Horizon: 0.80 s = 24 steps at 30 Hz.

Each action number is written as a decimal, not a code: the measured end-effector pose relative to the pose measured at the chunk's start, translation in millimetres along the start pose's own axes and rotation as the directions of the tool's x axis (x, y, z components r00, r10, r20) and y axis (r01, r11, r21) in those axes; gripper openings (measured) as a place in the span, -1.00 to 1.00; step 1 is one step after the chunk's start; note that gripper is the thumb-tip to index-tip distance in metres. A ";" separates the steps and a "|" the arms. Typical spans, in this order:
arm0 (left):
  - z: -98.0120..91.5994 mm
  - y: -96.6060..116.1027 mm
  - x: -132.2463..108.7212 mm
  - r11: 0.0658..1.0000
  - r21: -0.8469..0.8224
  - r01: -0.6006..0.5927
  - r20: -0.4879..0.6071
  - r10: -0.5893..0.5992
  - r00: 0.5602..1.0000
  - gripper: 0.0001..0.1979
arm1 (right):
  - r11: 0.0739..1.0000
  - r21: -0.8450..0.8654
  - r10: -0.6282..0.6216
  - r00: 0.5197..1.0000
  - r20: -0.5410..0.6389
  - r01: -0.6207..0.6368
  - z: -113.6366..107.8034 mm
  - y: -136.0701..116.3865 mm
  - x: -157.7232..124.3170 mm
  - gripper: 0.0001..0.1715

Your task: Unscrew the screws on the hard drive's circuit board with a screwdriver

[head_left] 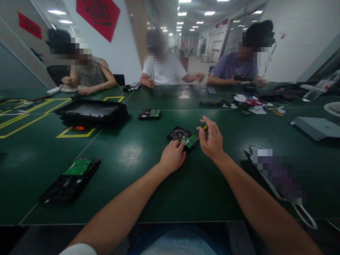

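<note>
Green tabletop (191, 194), left hand (173, 158) half-spread, touching hard drive (182, 135), right hand (212, 141) half-curled at yellow-black object (204, 128), grip unclear

the scene is dim in the foreground, lit mainly by rows of white ceiling lights (209, 13) that burn out to blank patches; a hazy glow veils the room's far end, and a pale glare spreads on the dark green tabletop (132, 191). fine parts on the hard drive (175, 133) look soft, the bottle (320, 88) stretches near the right edge, and coarse pixel blocks mask faces
</note>
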<state>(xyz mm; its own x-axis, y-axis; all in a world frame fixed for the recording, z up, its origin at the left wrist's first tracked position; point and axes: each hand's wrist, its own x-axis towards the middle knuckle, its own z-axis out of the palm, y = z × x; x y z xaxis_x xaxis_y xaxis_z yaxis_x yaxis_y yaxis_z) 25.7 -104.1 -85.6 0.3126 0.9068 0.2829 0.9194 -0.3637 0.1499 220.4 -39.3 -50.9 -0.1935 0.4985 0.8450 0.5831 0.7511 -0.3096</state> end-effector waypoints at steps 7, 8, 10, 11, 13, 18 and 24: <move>2.5 -1.3 0.6 1.000 0.001 0.001 0.015 -0.001 1.000 -0.46 | 0.998 -0.065 -0.011 1.000 -0.022 0.009 -0.5 1.7 -0.2 -0.44; 2.6 -1.4 0.6 1.000 0.000 0.000 0.013 0.000 1.000 -0.46 | 0.998 -0.068 -0.015 1.000 -0.023 0.014 -0.8 1.4 0.0 -0.45; 2.3 -1.2 0.5 1.000 -0.006 0.005 0.008 -0.005 1.000 -0.47 | 0.998 -0.053 -0.020 1.000 -0.015 0.019 -1.2 0.5 0.4 -0.45; 1.9 -0.9 0.4 1.000 -0.010 0.009 0.007 -0.009 1.000 -0.47 | 0.999 -0.037 -0.022 1.000 -0.007 0.022 -1.2 0.1 0.6 -0.44; 0.8 -0.5 0.2 1.000 -0.016 0.008 0.009 -0.007 1.000 -0.47 | 1.000 -0.010 -0.021 1.000 0.008 0.021 -0.7 -0.1 0.6 -0.43; -1.1 -0.6 0.5 1.000 -0.012 -0.001 0.020 0.001 1.000 -0.46 | 0.998 -0.054 0.013 1.000 -0.019 -0.014 0.6 1.6 -0.4 -0.42; -1.7 -0.5 0.3 1.000 -0.015 0.009 0.019 -0.009 1.000 -0.47 | 0.999 -0.037 -0.004 1.000 0.010 0.004 -1.9 -2.3 0.5 -0.45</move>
<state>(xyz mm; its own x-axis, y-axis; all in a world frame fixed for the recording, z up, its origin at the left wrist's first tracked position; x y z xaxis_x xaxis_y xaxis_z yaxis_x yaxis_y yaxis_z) 24.9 -104.0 -84.0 0.3089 0.9138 0.2636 0.9185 -0.3586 0.1667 220.5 -41.6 -49.0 -0.2035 0.5001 0.8417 0.6110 0.7366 -0.2900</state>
